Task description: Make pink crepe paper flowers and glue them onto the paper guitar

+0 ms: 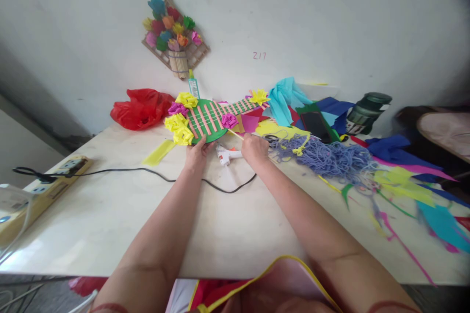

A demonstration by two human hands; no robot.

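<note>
A green paper guitar (211,118) with pink stripes and yellow and magenta paper flowers lies near the far side of the table. My left hand (196,152) grips its lower rim, fingers closed under the body. Just to the right, my right hand (254,148) is closed in a pinch on a thin yellow stick (235,134) that points at the magenta flower (229,120). A white glue gun (227,156) lies on the table between my two hands.
The glue gun's black cord (147,171) runs left to a yellow power strip (44,188). A red plastic bag (141,106), a glue bottle (193,85), purple yarn (330,154), coloured paper scraps (404,181) and a dark green jug (365,112) surround the work. A flower craft (174,34) hangs on the wall.
</note>
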